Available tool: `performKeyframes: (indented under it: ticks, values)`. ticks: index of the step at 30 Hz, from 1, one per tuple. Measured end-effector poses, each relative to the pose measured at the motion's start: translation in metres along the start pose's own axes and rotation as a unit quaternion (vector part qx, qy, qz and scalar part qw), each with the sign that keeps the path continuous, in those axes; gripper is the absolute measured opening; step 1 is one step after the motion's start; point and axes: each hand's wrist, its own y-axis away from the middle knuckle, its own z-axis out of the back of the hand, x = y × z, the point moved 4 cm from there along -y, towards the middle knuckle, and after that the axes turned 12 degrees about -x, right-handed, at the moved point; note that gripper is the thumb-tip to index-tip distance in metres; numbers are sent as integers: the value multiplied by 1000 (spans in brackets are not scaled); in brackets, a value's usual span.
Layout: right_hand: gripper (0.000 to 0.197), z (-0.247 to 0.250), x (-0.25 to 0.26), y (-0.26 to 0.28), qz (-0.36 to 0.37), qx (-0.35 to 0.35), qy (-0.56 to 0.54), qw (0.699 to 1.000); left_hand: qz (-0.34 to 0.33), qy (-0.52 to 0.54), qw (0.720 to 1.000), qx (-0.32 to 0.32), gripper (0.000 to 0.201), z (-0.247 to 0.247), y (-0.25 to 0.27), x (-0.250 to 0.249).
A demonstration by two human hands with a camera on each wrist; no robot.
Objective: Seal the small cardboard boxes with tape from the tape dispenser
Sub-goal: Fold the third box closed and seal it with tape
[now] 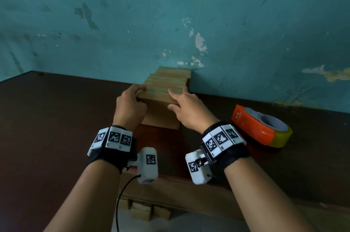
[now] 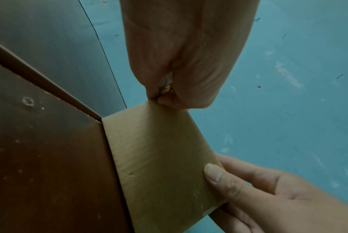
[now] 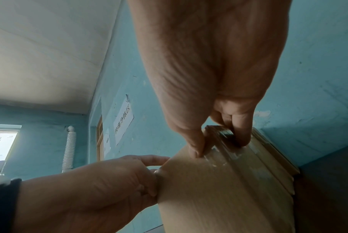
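Note:
A row of small cardboard boxes runs from the blue wall toward me on the dark table. The nearest box stands at the front of the row. My left hand grips its top left corner, fingers curled over the edge. My right hand pinches its top right edge, thumb on the front face and fingers on the top. Shiny clear tape shows on the box tops. The orange tape dispenser lies to the right of my right wrist, untouched.
The wall closes off the back of the table. More cardboard boxes lie on the floor under the table's front edge. A black cable hangs from my left wrist camera. Bare tabletop stretches to the left.

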Motion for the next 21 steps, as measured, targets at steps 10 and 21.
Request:
performKeyframes:
  ticks: [10, 21]
  values:
    - [64, 4, 3, 5, -6, 14, 4, 1000, 8, 8, 1000, 7, 61, -3, -2, 1]
    - [96, 6, -5, 14, -43, 58, -54, 996, -62, -61, 996, 17, 78, -7, 9, -21]
